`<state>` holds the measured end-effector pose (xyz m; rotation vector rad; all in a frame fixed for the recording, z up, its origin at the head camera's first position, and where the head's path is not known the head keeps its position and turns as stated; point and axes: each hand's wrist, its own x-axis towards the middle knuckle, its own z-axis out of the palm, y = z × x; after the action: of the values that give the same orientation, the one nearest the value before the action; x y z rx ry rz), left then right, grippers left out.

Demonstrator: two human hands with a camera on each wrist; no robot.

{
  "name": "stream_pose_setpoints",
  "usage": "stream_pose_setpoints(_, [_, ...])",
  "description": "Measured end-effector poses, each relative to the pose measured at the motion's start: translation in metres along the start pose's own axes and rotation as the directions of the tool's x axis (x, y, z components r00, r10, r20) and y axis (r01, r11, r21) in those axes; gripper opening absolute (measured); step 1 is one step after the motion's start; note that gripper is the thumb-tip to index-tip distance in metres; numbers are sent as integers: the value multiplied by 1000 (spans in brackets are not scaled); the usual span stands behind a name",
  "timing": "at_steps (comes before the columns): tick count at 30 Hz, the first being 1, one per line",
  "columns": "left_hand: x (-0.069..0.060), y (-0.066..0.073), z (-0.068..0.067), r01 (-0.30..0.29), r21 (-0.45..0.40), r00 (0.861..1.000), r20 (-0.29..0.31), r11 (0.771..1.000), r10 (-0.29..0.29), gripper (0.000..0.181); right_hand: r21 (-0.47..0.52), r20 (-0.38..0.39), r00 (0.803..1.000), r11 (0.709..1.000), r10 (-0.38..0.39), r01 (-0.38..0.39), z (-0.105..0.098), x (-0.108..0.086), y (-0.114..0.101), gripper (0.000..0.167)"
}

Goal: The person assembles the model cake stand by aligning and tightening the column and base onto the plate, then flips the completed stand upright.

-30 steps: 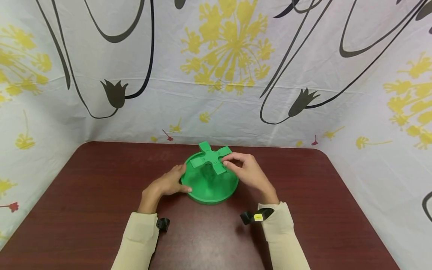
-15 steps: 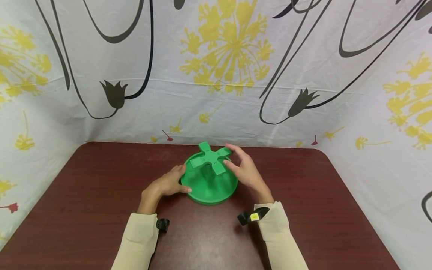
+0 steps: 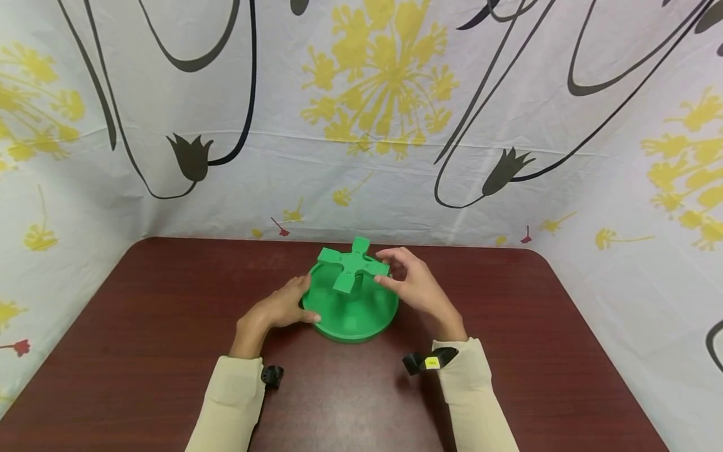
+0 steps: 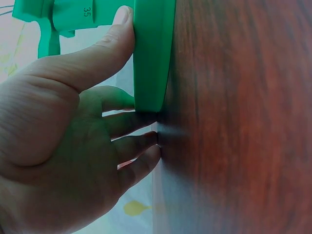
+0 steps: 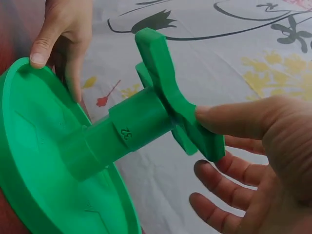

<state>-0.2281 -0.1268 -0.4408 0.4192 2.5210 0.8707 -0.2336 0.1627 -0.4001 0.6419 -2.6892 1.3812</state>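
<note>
A green round dish-like base (image 3: 353,321) with a raised rim lies on the table. From its middle rises a stepped stem (image 5: 139,119) bearing engraved numbers, topped by a cross-shaped knob (image 3: 354,263). My left hand (image 3: 278,306) holds the base's rim at its left side, the thumb on top and the other fingers around the outer edge. On the opposite side, my right hand (image 3: 419,290) grips one arm of the knob. In the right wrist view its thumb lies against that arm, the index finger is partly hidden behind it, and the remaining fingers hang below.
The dark reddish-brown table (image 3: 186,295) reaches back to a white patterned cloth (image 3: 316,163), which also runs along both sides. Black wrist cameras (image 3: 273,376) are strapped over the pale sleeves (image 3: 231,402).
The knob has turned clockwise as seen from above. My right hand, spread half a second ago, has drawn in around an arm of the knob. The left hand and base have stayed in place.
</note>
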Motion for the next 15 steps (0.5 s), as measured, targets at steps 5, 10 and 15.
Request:
stream_pose_setpoints(5, [0,0,0,2,-2,1000,0,1000,-2,96,-56,71,997,998,-3,7,-1,-1,-5,44])
stream_pose_setpoints(10, [0,1,0,4,-2,1000,-1,1000,-4,95,-102,111,993,994,-28,39,1,-2,-11,49])
stream_pose_setpoints(15, [0,1,1,-1,1,1000,0,1000,1,95,-99,103,995,995,-8,18,-1,-3,-14,49])
